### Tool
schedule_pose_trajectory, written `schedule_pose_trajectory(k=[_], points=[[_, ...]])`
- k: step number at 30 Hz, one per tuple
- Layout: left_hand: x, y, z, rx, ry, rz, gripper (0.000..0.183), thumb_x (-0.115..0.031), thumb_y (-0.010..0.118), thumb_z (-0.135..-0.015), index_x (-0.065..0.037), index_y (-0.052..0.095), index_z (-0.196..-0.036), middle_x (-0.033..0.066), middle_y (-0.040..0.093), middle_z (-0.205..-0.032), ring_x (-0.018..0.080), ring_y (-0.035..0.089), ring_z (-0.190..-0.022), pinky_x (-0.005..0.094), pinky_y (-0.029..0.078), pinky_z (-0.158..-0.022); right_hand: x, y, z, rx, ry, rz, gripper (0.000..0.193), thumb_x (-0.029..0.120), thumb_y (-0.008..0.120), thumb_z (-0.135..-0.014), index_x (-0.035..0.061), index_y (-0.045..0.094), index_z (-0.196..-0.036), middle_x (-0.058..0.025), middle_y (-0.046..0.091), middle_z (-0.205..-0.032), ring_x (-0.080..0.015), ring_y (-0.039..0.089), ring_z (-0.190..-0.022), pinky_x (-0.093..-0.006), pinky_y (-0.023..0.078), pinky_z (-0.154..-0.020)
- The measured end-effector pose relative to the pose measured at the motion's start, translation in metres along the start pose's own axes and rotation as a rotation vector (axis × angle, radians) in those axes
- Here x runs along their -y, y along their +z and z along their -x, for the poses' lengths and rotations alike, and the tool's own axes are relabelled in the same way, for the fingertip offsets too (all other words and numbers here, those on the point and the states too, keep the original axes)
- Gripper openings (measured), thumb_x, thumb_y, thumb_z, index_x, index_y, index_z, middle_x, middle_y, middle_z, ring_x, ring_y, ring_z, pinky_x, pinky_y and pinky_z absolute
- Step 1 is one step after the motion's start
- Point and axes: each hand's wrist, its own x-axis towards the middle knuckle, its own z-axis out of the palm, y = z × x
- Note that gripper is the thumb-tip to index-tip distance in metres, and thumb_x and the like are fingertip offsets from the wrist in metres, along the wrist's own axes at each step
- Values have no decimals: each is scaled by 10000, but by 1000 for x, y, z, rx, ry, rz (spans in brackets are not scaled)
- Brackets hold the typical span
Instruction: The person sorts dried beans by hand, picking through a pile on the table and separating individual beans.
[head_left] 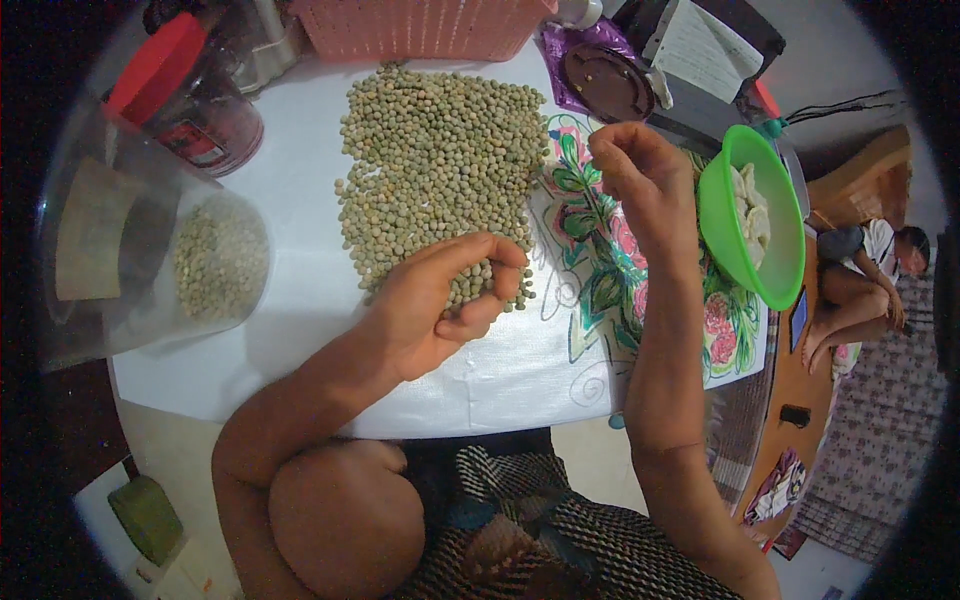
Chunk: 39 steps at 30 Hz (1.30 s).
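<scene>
A wide layer of dried green peas (440,160) is spread over the white tablecloth in front of me. At its near edge my left hand (440,300) rests with curved fingers. Peas show in the gap between its thumb and fingers; whether any lie in the palm I cannot tell. To the right, above the flower-patterned part of the cloth (610,240), my right hand (645,180) is raised with thumb and fingertips drawn together. What they pinch, if anything, is too small to see. That hand is nearest to a green bowl (715,205) holding pale pieces.
At the left lies a clear plastic container (140,320) with more peas inside. Behind it stands a red-lidded jar (185,110). A pink basket (420,30), a dark round lid (608,82) and a paper sheet (703,50) line the far side. A person (870,270) sits at far right.
</scene>
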Motion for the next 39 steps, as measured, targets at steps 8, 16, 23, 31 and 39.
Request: schedule_pose_trajectory(k=[8, 16, 23, 31, 39], points=[[0, 2, 3, -15, 28, 7, 211, -220, 389, -872, -32, 477, -908, 37, 458, -702, 49, 360, -440, 143, 240, -329, -15, 14, 3, 93, -165, 616, 115, 102, 583, -699, 33, 599, -790, -114, 597, -735, -252, 586, -649, -323, 452, -587], [0, 2, 1, -21, 34, 35, 198, -214, 378, -871, -42, 471, -904, 24, 445, -689, 39, 345, -435, 137, 230, -324, -19, 22, 3, 93, -253, 832, 143, 95, 597, -670, 17, 595, -790, -124, 590, -760, -260, 582, -653, -312, 451, -596], [0, 0, 0, -29, 23, 50, 186, -206, 381, -869, -47, 475, -896, 19, 443, -687, 35, 339, -429, 137, 230, -321, -18, 22, 5, 137, -183, 641, 89, 83, 559, -681, 45, 550, -760, -104, 562, -699, -256, 554, -589, -337, 434, -528], [0, 1, 0, -14, 15, 110, 208, -210, 376, -869, -49, 485, -943, 31, 464, -725, 41, 343, -439, 144, 230, -325, 15, 26, 19, 439, -33, -242, 87, 40, 584, -731, 23, 542, -806, 32, 527, -700, -26, 469, -616, -181, 391, -556], [-12, 5, 8, 51, 131, 58, 203, -225, 376, -869, -57, 486, -902, 13, 465, -722, 30, 335, -443, 141, 224, -326, -1, 15, -10, 63, 12, -199, 149, 129, 566, -761, 12, 576, -852, 16, 546, -679, -40, 471, -592, -198, 390, -502]])
